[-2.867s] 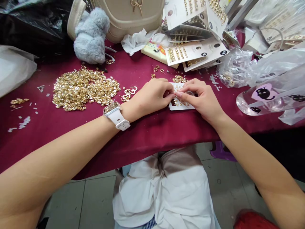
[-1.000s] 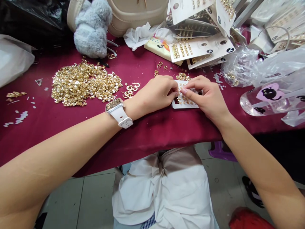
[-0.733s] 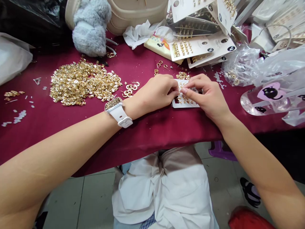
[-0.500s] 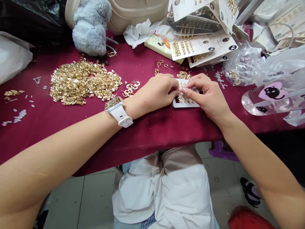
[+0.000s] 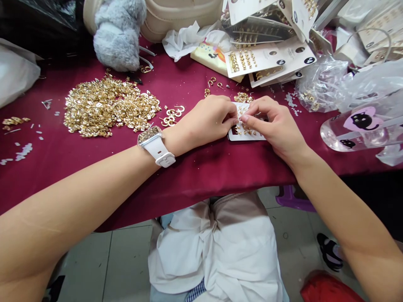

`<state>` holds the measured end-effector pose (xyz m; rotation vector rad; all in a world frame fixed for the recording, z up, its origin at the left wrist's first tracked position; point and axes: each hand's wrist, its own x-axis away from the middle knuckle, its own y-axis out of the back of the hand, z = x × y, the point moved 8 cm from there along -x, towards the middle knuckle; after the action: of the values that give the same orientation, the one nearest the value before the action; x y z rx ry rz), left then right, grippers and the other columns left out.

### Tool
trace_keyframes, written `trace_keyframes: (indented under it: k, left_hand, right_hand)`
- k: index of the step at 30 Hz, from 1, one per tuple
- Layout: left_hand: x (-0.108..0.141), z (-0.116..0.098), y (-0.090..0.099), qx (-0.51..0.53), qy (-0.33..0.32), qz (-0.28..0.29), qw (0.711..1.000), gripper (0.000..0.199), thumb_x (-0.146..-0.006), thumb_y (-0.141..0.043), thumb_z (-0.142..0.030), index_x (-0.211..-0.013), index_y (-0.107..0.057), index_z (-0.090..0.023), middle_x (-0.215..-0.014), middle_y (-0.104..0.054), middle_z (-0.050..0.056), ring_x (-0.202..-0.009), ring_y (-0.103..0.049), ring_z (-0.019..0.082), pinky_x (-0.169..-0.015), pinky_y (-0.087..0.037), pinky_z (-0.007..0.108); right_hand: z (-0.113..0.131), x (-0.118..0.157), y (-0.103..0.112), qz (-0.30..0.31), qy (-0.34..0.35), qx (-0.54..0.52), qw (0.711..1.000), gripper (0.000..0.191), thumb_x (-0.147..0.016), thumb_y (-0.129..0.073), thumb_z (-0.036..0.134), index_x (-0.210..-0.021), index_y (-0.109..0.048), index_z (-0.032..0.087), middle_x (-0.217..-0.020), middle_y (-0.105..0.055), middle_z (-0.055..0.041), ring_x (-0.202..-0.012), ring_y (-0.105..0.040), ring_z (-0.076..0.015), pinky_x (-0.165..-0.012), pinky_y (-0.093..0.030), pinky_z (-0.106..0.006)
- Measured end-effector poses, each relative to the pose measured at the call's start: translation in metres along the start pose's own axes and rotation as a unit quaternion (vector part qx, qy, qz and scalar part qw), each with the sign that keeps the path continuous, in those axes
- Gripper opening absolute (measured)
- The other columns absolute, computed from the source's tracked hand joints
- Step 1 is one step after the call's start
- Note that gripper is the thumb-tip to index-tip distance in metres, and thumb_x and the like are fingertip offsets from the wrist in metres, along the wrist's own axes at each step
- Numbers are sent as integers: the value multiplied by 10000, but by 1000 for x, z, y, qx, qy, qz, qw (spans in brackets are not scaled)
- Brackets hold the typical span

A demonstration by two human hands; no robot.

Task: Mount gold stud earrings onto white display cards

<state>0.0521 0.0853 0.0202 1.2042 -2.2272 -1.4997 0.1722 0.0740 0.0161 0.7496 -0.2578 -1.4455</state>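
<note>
Head view, grip first: left hand [image 5: 206,121] curled, its fingers [image 5: 228,112] pressed against the edge of a white rectangular earring card [image 5: 244,135]. Right hand [image 5: 277,126] pinching over the same card, thumb and forefinger together among small gold earrings [image 5: 242,126]; the piece between them is too small to tell. Card lies flat on a maroon cloth-covered counter [image 5: 195,176], between both hands. Just beyond it, a small heap of gold earring pieces [image 5: 243,97]. Left of the left hand, gold hoop earrings [image 5: 171,117], then a wide heap of gold earring parts [image 5: 108,107]. Farther back, a fanned stack of printed white earring cards [image 5: 270,56]. Right, a crumpled clear plastic bag [image 5: 321,84] touches a clear cat-printed bottle [image 5: 352,130].
</note>
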Motion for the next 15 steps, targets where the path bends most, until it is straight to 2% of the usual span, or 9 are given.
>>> trace_keyframes:
  k: [15]
  left_hand:
    - [0,0,0,2,-4,-3,1000,160,-853,-554,-192,-848,-702,-130,-764,-627,45,-738,-573,151,-705,-427,270]
  right_hand:
    - [2,0,-1,9,-4,-4,1000,309,-742,-702,514,-658,-662,219,-800,-589,-16,-797,-562,-182,-784,-453,-371]
